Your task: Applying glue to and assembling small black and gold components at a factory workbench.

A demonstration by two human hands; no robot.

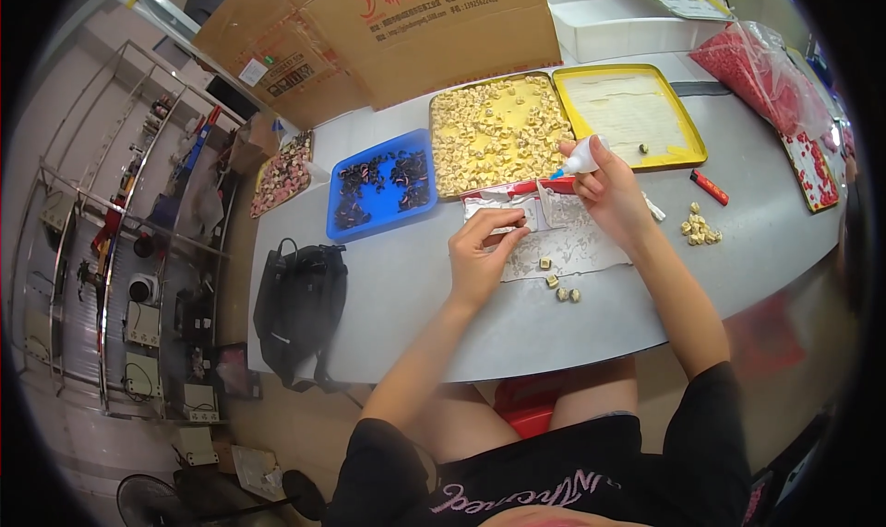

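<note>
My right hand (606, 195) is closed around a small white squeeze bottle (583, 157), whose blue tip points down and left. My left hand (482, 254) pinches a small dark piece between thumb and fingertips; the fingers mostly hide it. Both hands are over a stained white sheet (591, 254) on the table, with the bottle tip above and apart from the left fingertips. Several small cream and dark cubes (551, 281) lie at the sheet's near edge. Behind the hands, a yellow tray (503, 112) holds many cream cubes.
Left of that tray stands a blue tray (336, 229) of dark pieces; a black bag (300, 305) lies nearer. Right are a paper-lined yellow tray (614, 102), a cube pile (700, 230), a red tube (709, 187) and a bag of pink pieces (761, 75). Cardboard (434, 47) stands behind.
</note>
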